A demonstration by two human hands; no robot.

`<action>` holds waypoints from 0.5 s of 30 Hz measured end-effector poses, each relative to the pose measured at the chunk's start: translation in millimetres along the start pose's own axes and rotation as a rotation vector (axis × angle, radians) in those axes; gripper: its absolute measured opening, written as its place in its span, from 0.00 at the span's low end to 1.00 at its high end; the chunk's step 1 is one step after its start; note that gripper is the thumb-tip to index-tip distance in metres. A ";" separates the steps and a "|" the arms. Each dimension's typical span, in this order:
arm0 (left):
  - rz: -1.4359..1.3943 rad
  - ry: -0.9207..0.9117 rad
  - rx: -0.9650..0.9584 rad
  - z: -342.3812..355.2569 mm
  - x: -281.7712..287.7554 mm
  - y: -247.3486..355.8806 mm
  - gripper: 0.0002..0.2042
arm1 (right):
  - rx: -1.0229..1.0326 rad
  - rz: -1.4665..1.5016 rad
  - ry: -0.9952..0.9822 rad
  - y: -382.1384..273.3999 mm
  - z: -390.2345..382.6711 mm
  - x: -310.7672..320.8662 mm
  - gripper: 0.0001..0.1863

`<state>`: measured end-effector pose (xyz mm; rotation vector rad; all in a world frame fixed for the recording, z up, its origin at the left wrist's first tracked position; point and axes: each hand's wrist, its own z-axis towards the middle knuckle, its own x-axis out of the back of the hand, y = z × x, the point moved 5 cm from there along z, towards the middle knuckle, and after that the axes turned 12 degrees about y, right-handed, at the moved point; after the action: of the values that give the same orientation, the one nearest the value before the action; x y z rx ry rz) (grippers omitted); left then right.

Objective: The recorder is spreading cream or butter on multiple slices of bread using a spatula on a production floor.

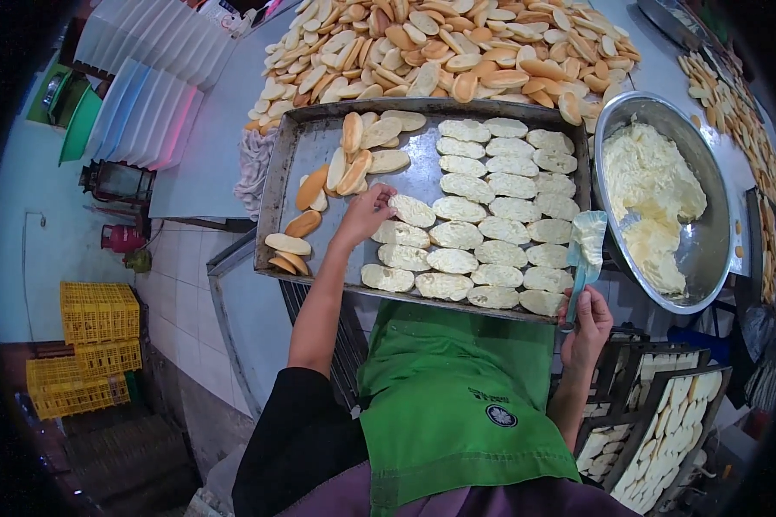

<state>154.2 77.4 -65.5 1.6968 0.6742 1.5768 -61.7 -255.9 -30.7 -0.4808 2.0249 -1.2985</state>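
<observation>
At body, lowest in view: green apron [457,405] over dark sleeves, both forearms coming up from the lower edge.
Right hand [588,323]: closed round the handle of a pale spatula [586,246], blade up and smeared with cream, just beside the bowl's rim.
Left hand [366,214]: fingers bent down onto a spread bread half [412,210] at the left end of the rows; grip loose, cannot tell if pinched or only touching.
Metal tray [276,185]: in front of the apron, holding rows of cream-topped bread halves [491,202] on its right part.
Tray left part: a few plain split buns [353,164], some on their sides, crust showing.
Steel bowl [716,233]: right of the tray, touching its corner, heaped with pale yellow cream [651,185].
Lower right: racks with more bread slices [655,439].
Beyond tray: big heap of bread rolls [440,47] across the table.
Far left: stacked white trays [151,112], yellow crates [95,345] on the floor.
</observation>
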 end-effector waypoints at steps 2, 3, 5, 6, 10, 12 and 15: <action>-0.044 0.016 0.009 3.3 0.6 -5.7 0.12 | 0.005 -0.005 0.008 -2.2 -1.4 0.7 0.11; -0.155 0.000 0.064 6.1 -0.4 -11.8 0.10 | 0.003 -0.015 0.015 -2.2 -1.3 0.7 0.10; -0.265 -0.013 0.121 12.0 1.0 -21.3 0.08 | 0.000 -0.012 0.008 -2.5 -1.0 -1.1 0.10; -0.242 -0.066 0.150 14.1 -0.1 -20.9 0.08 | 0.001 -0.009 0.008 -2.3 -1.0 -1.0 0.10; -0.301 -0.200 0.238 16.5 -4.0 -15.9 0.07 | 0.005 -0.019 -0.002 -1.1 -0.1 2.2 0.10; -0.315 -0.184 0.222 18.7 -3.3 -20.0 0.07 | -0.004 -0.018 0.037 -0.7 -0.6 4.1 0.10; -0.370 -0.135 0.202 18.6 6.6 -24.0 0.06 | -0.019 -0.015 0.045 -0.2 -1.2 4.5 0.11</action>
<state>175.6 94.3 -80.3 1.6847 1.0386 1.1581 -65.7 -258.0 -31.7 -0.4801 2.0759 -1.3115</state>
